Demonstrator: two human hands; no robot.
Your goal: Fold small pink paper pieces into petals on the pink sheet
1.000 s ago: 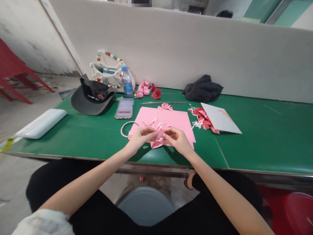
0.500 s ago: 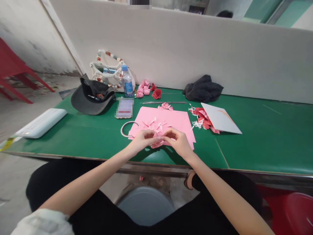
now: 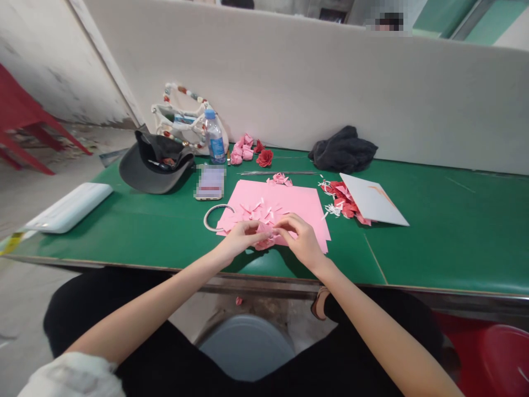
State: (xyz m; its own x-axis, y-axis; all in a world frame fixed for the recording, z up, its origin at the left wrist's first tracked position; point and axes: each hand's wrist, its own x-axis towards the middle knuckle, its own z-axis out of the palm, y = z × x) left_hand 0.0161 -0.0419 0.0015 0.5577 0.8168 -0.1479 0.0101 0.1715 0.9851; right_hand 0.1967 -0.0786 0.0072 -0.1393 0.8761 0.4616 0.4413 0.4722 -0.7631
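My left hand (image 3: 238, 239) and my right hand (image 3: 301, 238) meet over the near edge of a pink paper sheet (image 3: 289, 204) on the green table (image 3: 433, 237). Both pinch a small pink paper flower piece (image 3: 264, 238) between their fingertips. Several small cut pink petals (image 3: 264, 210) lie scattered on the sheet just beyond my fingers. A metal ring (image 3: 215, 216) rests left of the sheet, close to my left hand.
Finished pink and red paper roses (image 3: 250, 151) stand at the back by a water bottle (image 3: 215, 139), a beaded bag (image 3: 177, 113) and a dark cap (image 3: 155, 162). A phone (image 3: 210, 183), red petals (image 3: 343, 199), white card (image 3: 372, 203), black cloth (image 3: 342, 149) and white box (image 3: 68, 207) also lie here.
My hands have drawn slightly closer together and the pink piece between them looks folded smaller. Nothing else on the table has moved.
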